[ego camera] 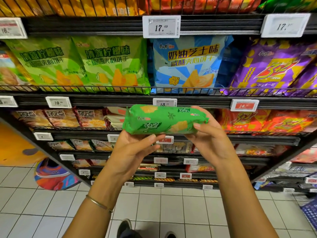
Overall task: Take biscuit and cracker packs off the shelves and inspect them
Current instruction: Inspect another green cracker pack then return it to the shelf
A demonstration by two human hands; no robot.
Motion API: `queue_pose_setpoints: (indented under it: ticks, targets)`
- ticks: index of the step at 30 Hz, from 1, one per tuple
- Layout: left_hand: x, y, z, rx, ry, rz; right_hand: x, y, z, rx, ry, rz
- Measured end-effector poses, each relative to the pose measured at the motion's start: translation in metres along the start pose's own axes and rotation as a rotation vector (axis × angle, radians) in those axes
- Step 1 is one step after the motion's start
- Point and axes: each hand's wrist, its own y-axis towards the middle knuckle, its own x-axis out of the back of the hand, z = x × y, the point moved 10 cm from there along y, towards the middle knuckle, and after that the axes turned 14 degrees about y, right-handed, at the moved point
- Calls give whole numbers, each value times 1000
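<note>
- Now you are holding a long green plastic-wrapped biscuit pack level in front of the black shop shelving, off the shelves and between both hands.
- It is showing yellow cracker pictures, pale lettering and a crimped seal at each end.
- Your left hand is cradling the pack's left half from below, with the thumb pressing its lower front edge.
- Your right hand is grasping the right end, with the fingers curling over the top and the thumb lying on the front.
- A thin metal bangle is sitting on your left wrist.
- The pack is covering the lower part of a white price tag reading 13.70 and the shelf space behind it.
- Above, large lime-green bags, a blue-and-white bag and purple bags are standing behind a black wire rail.
- Orange-red packs are lying on the shelf just right of your hands.
- White floor tiles are showing below, with your dark shoes at the bottom edge.
</note>
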Motion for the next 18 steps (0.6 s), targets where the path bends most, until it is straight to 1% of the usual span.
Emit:
queue_pose_setpoints:
  ticks: [2,4,6,10,12,14,18]
  targets:
    - [-2,0,-7,-56,59,-11,8,-1,-9,-61,-8,-85]
    - [-3,1,-19,-150,141,-47,14,-3,-22,-133,8,-161]
    - [-4,0,-32,-248,194,-97,13,-6,-37,-216,33,-201]
    - [-12,3,-46,-332,216,-113,3,-13,-79,-452,19,-178]
    - [-13,4,-53,-356,267,-145,0,-17,-93,-533,6,-148]
    - [-11,4,-59,-380,313,-179,-1,-19,-99,-577,-2,-118]
    - [-7,4,-58,-371,322,-204,0,-18,-96,-602,-59,-90]
